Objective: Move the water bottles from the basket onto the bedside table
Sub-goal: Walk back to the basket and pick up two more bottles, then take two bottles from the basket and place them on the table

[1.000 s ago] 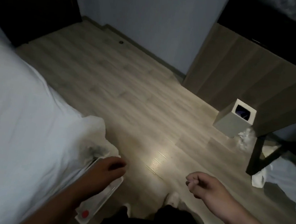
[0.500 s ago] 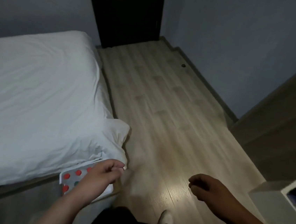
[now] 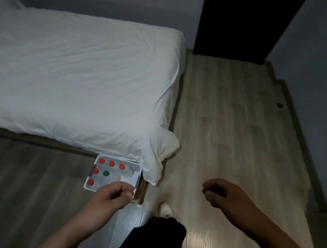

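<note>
Water bottles (image 3: 112,164), red caps, one green, upright in basket (image 3: 134,166), lower centre by bed (image 3: 73,74). Left hand (image 3: 110,195) curled at basket rim, grip unclear; right hand (image 3: 223,194) loosely curled, empty.

White basket (image 3: 134,166) with a lattice-pierced wall; clear water bottles (image 3: 101,160), five capped orange-red, and one green cap (image 3: 106,173) at the basket's middle. Bed sheet (image 3: 73,74) white, floor (image 3: 218,129) pale wood grain, doorway (image 3: 240,20) black, walls (image 3: 317,49) grey, sock (image 3: 164,208) white, trousers (image 3: 159,230) black
</note>
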A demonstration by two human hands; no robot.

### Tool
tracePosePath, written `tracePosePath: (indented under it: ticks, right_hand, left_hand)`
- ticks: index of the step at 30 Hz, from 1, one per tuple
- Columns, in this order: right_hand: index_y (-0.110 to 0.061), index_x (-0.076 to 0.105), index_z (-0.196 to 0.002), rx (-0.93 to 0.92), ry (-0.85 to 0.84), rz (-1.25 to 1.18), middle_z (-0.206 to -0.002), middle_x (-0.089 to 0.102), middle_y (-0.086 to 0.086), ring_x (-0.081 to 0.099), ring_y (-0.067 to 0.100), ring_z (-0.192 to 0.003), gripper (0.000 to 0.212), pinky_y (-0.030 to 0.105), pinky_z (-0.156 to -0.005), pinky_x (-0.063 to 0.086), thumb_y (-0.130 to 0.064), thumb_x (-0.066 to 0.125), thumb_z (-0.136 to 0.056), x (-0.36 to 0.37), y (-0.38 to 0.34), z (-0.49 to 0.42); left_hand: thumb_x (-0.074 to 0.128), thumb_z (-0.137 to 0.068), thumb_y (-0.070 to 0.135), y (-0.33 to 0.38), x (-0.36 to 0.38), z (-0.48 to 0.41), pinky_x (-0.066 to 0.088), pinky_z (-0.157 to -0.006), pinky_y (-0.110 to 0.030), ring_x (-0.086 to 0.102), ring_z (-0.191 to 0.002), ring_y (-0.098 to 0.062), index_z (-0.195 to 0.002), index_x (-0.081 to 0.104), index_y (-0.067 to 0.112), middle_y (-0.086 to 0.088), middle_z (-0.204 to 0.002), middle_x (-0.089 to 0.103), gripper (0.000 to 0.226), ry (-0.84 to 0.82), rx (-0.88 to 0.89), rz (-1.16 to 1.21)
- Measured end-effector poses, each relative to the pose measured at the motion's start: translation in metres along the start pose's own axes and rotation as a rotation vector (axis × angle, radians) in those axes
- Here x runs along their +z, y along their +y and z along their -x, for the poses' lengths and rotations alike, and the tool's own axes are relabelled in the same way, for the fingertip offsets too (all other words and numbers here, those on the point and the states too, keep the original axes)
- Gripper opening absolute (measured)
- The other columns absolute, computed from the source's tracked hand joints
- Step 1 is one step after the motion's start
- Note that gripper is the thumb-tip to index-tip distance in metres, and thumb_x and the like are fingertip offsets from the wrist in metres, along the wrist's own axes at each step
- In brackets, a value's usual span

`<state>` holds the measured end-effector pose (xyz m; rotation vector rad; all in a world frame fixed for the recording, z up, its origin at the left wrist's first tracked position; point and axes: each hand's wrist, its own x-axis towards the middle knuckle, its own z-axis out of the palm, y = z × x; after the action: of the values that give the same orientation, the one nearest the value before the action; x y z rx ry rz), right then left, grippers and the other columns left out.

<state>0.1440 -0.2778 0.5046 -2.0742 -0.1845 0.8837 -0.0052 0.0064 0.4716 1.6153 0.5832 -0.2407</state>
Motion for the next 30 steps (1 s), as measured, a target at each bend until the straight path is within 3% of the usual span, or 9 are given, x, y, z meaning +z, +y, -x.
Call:
tracePosePath:
  ticks: [3, 9, 12, 15, 19, 23, 28, 30]
  right_hand:
    - [-0.028, 0.067, -0.097, -0.008, -0.08, 0.072, -0.098, 0.071, -0.008, 0.066, 0.0, -0.086, 0.014, 0.03, -0.086, 0.054, -0.02, 0.064, -0.086, -0.013, -0.01, -0.036]
    - [-0.031, 0.067, -0.098, -0.021, -0.161, 0.186, -0.098, 0.072, -0.009, 0.067, 0.002, -0.09, 0.016, 0.031, -0.087, 0.054, -0.021, 0.065, -0.086, -0.059, -0.034, -0.088]
    - [-0.026, 0.068, -0.098, -0.015, -0.174, 0.201, -0.097, 0.073, -0.005, 0.068, 0.008, -0.089, 0.016, 0.035, -0.087, 0.055, -0.015, 0.065, -0.086, -0.074, -0.046, -0.107]
    - [-0.022, 0.068, -0.098, -0.034, -0.244, 0.261, -0.095, 0.074, -0.001, 0.069, 0.013, -0.087, 0.016, 0.034, -0.082, 0.057, -0.01, 0.066, -0.086, -0.079, -0.06, -0.13]
    - [-0.018, 0.068, -0.099, -0.1, -0.386, 0.351, -0.096, 0.073, 0.0, 0.068, 0.009, -0.087, 0.018, 0.024, -0.073, 0.052, -0.007, 0.065, -0.085, -0.071, -0.08, -0.166]
    - [-0.019, 0.071, -0.089, -0.238, -0.581, 0.406, -0.08, 0.07, -0.003, 0.064, 0.01, -0.078, 0.01, 0.032, -0.075, 0.05, -0.012, 0.066, -0.083, -0.057, -0.114, -0.206]
    - [-0.018, 0.068, -0.087, -0.377, -0.762, 0.491, -0.077, 0.066, 0.0, 0.06, 0.008, -0.07, 0.014, 0.029, -0.072, 0.049, -0.005, 0.066, -0.084, -0.05, -0.14, -0.25]
    - [-0.017, 0.067, -0.087, -0.412, -0.843, 0.545, -0.076, 0.065, -0.001, 0.058, 0.003, -0.065, 0.013, 0.023, -0.069, 0.047, -0.005, 0.066, -0.084, -0.05, -0.146, -0.269]
  left_hand:
    - [0.068, -0.067, 0.039, -0.005, 0.007, -0.018, 0.045, -0.076, -0.03, 0.053, -0.078, -0.012, -0.087, 0.071, 0.015, 0.0, -0.079, 0.06, 0.031, 0.113, -0.045, 0.099]
    - [0.066, -0.075, 0.022, 0.024, 0.03, -0.06, 0.052, -0.067, -0.023, 0.057, -0.081, -0.021, -0.089, 0.071, 0.006, -0.013, -0.084, 0.061, 0.023, 0.232, -0.069, 0.285]
    - [0.068, -0.082, 0.013, 0.038, 0.033, -0.067, 0.051, -0.065, -0.026, 0.056, -0.082, -0.025, -0.094, 0.07, 0.007, -0.019, -0.086, 0.06, 0.014, 0.319, -0.061, 0.386]
    - [0.064, -0.072, 0.022, 0.042, 0.033, -0.06, 0.052, -0.066, -0.026, 0.058, -0.078, -0.023, -0.085, 0.073, 0.01, -0.015, -0.083, 0.063, 0.019, 0.427, -0.05, 0.469]
    - [0.065, -0.069, 0.027, 0.033, 0.041, -0.045, 0.051, -0.076, -0.028, 0.062, -0.08, -0.016, -0.089, 0.072, 0.011, -0.009, -0.086, 0.068, 0.026, 0.574, -0.102, 0.509]
    - [0.071, -0.059, 0.037, 0.027, 0.066, -0.03, 0.05, -0.078, -0.027, 0.062, -0.086, -0.015, -0.096, 0.071, 0.012, -0.009, -0.093, 0.071, 0.045, 0.763, -0.178, 0.577]
    - [0.067, -0.067, 0.032, 0.036, 0.111, -0.033, 0.051, -0.079, -0.029, 0.065, -0.091, -0.017, -0.088, 0.074, 0.018, -0.012, -0.099, 0.073, 0.027, 0.976, -0.24, 0.683]
    - [0.071, -0.061, 0.037, 0.042, 0.13, -0.042, 0.052, -0.078, -0.03, 0.065, -0.089, -0.017, -0.088, 0.074, 0.019, -0.011, -0.095, 0.073, 0.032, 1.046, -0.253, 0.739]
